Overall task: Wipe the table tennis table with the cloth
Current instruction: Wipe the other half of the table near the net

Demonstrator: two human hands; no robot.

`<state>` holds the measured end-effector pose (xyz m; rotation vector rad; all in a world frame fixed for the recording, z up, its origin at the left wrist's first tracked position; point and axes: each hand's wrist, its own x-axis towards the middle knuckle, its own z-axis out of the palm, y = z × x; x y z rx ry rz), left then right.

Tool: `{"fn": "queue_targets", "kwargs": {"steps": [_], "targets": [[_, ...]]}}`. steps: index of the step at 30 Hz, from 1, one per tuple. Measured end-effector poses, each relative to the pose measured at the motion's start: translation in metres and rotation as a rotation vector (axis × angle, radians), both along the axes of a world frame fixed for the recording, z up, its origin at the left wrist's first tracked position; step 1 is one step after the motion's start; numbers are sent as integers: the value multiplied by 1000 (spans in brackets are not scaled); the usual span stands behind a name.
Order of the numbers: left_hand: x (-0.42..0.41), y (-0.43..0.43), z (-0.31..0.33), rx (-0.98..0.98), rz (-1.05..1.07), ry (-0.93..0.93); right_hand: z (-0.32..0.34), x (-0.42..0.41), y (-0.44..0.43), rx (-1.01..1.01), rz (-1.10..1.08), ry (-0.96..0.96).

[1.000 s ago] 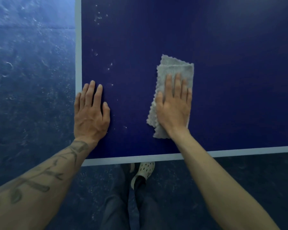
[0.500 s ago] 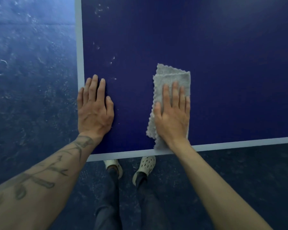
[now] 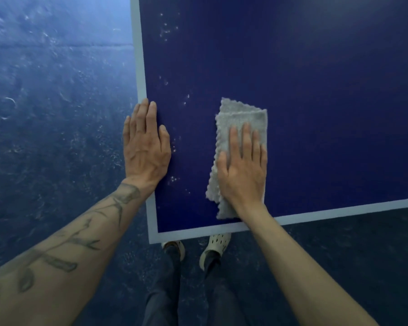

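The right hand [image 3: 242, 170] has slid the cloth [image 3: 242, 116] back — nearer the table edge [image 3: 339, 209] and left hand [image 3: 146, 147].

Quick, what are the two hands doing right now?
Left hand: open, flat on the table, holding nothing.
Right hand: open, straight fingers pressing the grey cloth onto the table.

Likely a sports hall or games room: a dark-blue counter [image 3: 316, 90] with white table-tennis edge lines [image 3: 139, 67] over scuffed blue floor [image 3: 57, 137].
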<state>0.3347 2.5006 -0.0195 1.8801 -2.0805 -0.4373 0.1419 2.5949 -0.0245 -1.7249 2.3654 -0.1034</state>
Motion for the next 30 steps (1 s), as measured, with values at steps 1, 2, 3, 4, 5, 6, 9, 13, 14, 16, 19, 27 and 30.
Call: {"fn": "queue_targets", "kwargs": {"steps": [1,2,3,4,5,6,9,13,14,16,19,27,30], "targets": [[2,-8,-1,3,-6,-5,0,9,-21,-9,-27,4],[3,-16,-3,1,-10,-5,0,20,-42,-16,-39,-2],[4,-23,-4,-7,-10,0,-1,33,-60,-16,-30,-14],[4,-31,-5,-18,-11,5,-2,45,-72,-17,4,-24],[4,-39,-5,-30,-12,11,-3,56,-78,-24,63,-31],[2,-47,-5,-34,-15,19,-3,64,-76,-32,137,-34],[-4,-66,-4,-18,-22,41,-2,56,-49,-42,298,-21],[-8,-71,-8,-15,5,79,2,12,-62,28,68,-25],[-8,-71,-9,-18,15,87,2,7,-76,33,8,-19],[-7,-71,-12,-33,27,80,2,10,-110,16,-65,-1],[-6,-73,-14,-36,26,84,-1,40,-148,-7,-32,-14],[-8,-73,-12,-27,30,58,-2,7,-155,8,188,-39],[-8,-75,-10,-40,20,9,1,-5,-212,4,62,-35]]}}
